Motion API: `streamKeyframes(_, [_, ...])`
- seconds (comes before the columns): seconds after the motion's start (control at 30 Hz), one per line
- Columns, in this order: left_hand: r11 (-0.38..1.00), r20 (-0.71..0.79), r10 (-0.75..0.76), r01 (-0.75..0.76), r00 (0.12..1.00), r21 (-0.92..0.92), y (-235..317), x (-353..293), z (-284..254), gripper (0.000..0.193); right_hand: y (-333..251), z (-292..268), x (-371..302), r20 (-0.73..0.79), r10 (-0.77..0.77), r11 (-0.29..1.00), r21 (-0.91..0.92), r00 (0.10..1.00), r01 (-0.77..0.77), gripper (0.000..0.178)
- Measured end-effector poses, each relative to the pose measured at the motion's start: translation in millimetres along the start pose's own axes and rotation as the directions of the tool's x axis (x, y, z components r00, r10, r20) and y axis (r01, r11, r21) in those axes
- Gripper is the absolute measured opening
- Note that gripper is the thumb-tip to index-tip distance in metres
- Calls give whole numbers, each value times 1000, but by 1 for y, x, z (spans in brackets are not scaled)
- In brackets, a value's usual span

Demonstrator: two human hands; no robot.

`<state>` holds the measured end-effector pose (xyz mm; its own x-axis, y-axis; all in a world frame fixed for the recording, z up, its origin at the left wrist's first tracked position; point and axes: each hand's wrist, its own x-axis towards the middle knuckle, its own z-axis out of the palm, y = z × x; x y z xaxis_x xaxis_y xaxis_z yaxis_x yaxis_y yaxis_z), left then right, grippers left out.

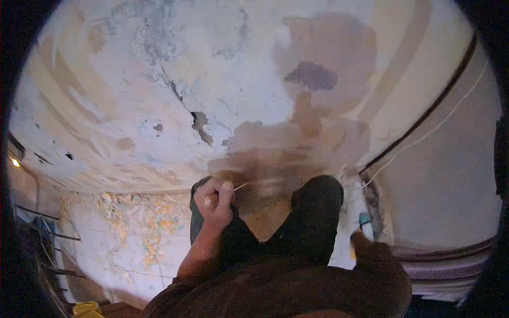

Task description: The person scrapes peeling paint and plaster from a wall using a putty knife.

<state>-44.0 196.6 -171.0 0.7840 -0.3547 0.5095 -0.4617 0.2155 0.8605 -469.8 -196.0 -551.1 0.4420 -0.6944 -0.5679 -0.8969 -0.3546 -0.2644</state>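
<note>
My left hand is closed in a fist above my left knee, its thumb on top. From it sticks a thin, pale, straight piece, perhaps a tool's blade seen edge-on; its handle is hidden in my fingers. Just beyond my knees, the wall carries a large damp brown patch, with flaking paint and bare spots around it. Down at my right side, my right hand is close to a green and white object. Its fingers are too dark and small to make out.
Yellowish flakes lie scattered over a pale floor covering on the left. A dark rack stands at the far left, above a yellow object. A pale cord runs along the right wall, with striped cloth below.
</note>
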Motion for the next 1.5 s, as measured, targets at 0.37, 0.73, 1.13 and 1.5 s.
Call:
streamKeyframes(0.37, [969,-98,-110,85,989,-231,25,7,14,28,-159,-45,-64,323,-441,867,-91,838,491,48])
streamKeyframes(0.73, [803,-386,-324,35,864,-595,43,54,9,25,-394,-237,-78,-412,-707,479,319,575,818,27])
streamKeyframes(1.13, [718,-75,385,-350,920,-602,110,146,86,35,-471,145,58,478,-752,482,-70,454,873,33])
streamKeyframes(1.5, [733,-89,319,-305,944,-608,64,175,160,22,-509,17,-35,403,-861,309,-72,311,948,36])
